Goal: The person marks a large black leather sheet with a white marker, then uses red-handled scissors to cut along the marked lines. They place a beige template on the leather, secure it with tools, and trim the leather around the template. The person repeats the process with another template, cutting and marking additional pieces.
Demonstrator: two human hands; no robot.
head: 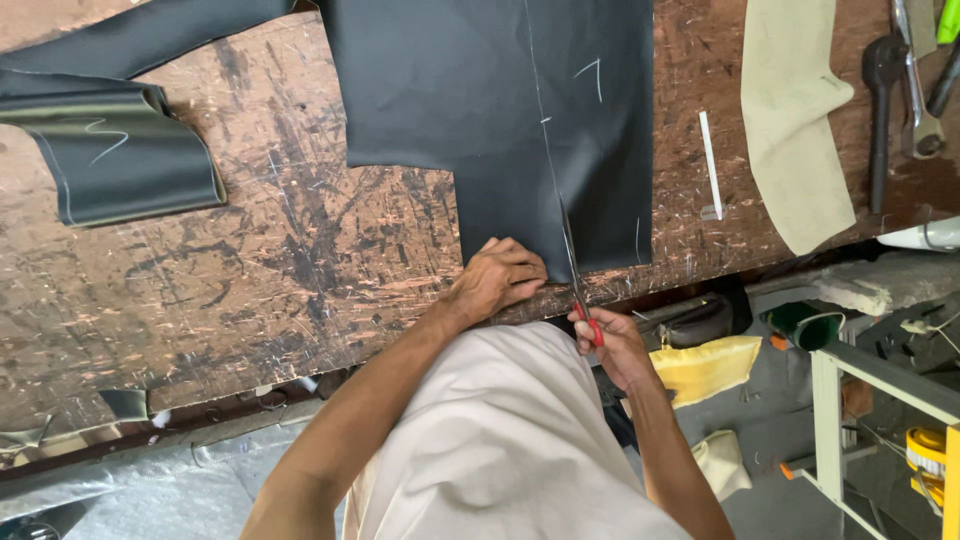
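Note:
A large sheet of black leather-like material (480, 110) lies on a worn wooden table (300, 250), marked with white chalk lines. My left hand (500, 278) presses flat on the sheet's near edge. My right hand (605, 345) grips red-handled scissors (578, 275) at the table's edge. Their blades enter the sheet along a long chalk line, just right of my left hand.
A folded black piece (120, 150) with chalk marks lies at the left. A beige fabric strip (795, 120), a white stick (710, 165) and metal tools (905, 80) sit at the right. Below the table are a yellow cloth (710, 365) and a white frame (850, 400).

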